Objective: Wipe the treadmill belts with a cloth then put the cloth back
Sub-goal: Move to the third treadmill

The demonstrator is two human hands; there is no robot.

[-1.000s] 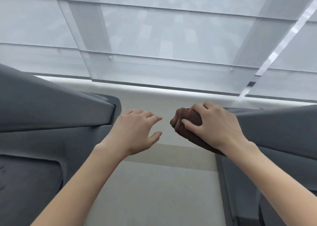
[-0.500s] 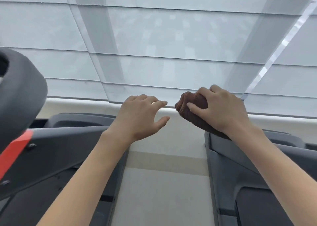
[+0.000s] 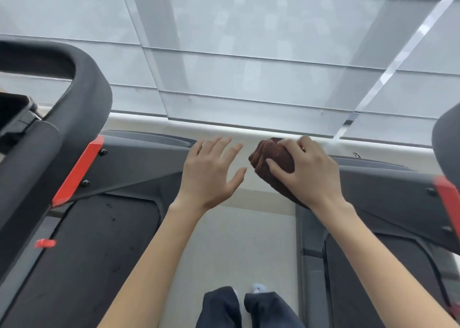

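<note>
Pale grey blinds [image 3: 249,66] are hanging across the whole far side, and soft daylight is filtering through them. A bright metal frame bar [image 3: 398,58] is showing in a slanting gap between two blinds on the right. A white sill [image 3: 249,128] is running below them. A pale grey floor [image 3: 236,248] is stretching away toward a beige strip [image 3: 268,199] at its far edge.

**Soft pile against matt plastic and rubber**

The brown cloth [image 3: 273,162] you grip in your right hand [image 3: 311,178] looks like thick, fuzzy terry, folded in layers. The left treadmill belt [image 3: 99,253] is matt black, rubbery and finely textured, speckled with small marks. The right treadmill belt [image 3: 341,302] shows the same dull black. The frame covers [image 3: 139,168] are smooth, dark grey matt plastic with shinier red plastic trim [image 3: 77,175]. The window blinds [image 3: 249,61] are translucent woven fabric, and the floor [image 3: 236,240] is pale and smooth.
</note>
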